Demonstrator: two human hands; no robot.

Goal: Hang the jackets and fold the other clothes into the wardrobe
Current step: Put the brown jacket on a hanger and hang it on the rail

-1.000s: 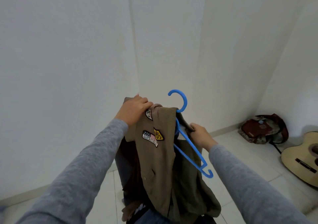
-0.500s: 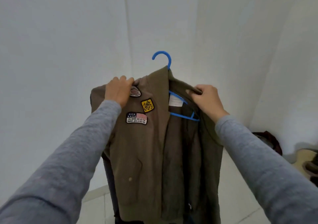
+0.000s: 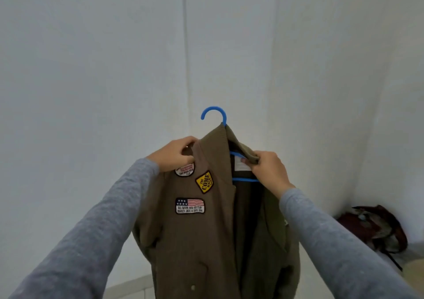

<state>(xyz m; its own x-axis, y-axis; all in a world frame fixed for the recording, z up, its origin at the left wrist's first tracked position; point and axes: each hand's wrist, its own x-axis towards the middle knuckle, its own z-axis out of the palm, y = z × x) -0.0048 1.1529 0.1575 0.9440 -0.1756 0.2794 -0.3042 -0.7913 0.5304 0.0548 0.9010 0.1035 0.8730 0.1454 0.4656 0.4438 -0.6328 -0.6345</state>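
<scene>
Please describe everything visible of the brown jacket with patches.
The jacket is olive-brown, of a thick woven-looking cloth, and hangs upright on a blue plastic hanger whose hook rises above the collar. Its front is open, showing a dark lining and a white neck label. Three sewn patches sit on one chest panel: a round one, a yellow diamond, a flag with text. The left hand pinches one shoulder; the right hand grips the collar on the other side.
</scene>
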